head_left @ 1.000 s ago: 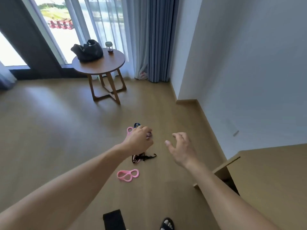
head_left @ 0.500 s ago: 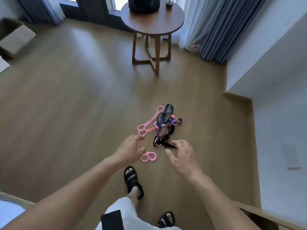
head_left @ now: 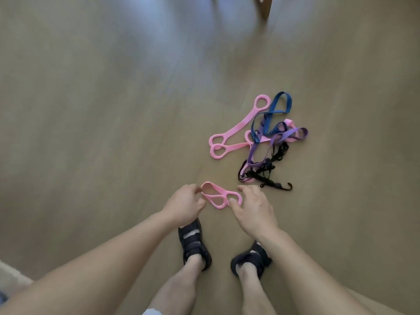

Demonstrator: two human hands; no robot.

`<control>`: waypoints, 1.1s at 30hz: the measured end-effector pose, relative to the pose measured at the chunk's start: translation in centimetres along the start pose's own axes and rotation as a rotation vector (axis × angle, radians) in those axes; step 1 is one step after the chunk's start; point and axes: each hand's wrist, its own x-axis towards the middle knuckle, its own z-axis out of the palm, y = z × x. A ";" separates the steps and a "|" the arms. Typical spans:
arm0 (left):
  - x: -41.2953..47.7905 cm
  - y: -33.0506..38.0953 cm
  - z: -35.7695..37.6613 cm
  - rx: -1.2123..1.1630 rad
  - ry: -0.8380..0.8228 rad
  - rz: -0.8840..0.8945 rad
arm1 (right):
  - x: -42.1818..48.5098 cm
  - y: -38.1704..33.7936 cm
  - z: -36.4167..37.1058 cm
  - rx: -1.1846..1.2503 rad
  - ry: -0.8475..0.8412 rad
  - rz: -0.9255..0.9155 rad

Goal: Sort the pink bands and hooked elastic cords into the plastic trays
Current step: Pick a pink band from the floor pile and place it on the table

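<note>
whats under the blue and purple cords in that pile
A pink band lies under the blue cord and purple cord, showing only in patches. Black hooked cords tangle through the near end. Its middle is covered, so one band or two is unclear.

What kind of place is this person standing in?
Probably a room in a home, not a workshop: wood-plank floor, a wooden furniture leg at the top edge, and pink bands and cords lying loose on the floor.
</note>
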 end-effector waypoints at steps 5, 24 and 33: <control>11.0 -6.0 8.4 -0.026 -0.064 -0.119 | 11.5 6.2 10.3 -0.124 -0.095 -0.009; 23.4 -9.1 10.7 -0.459 -0.015 -0.037 | 23.8 8.1 17.9 0.148 0.032 -0.135; 23.8 -4.7 4.0 -1.043 0.076 -0.042 | 22.4 3.2 10.5 0.360 -0.206 -0.292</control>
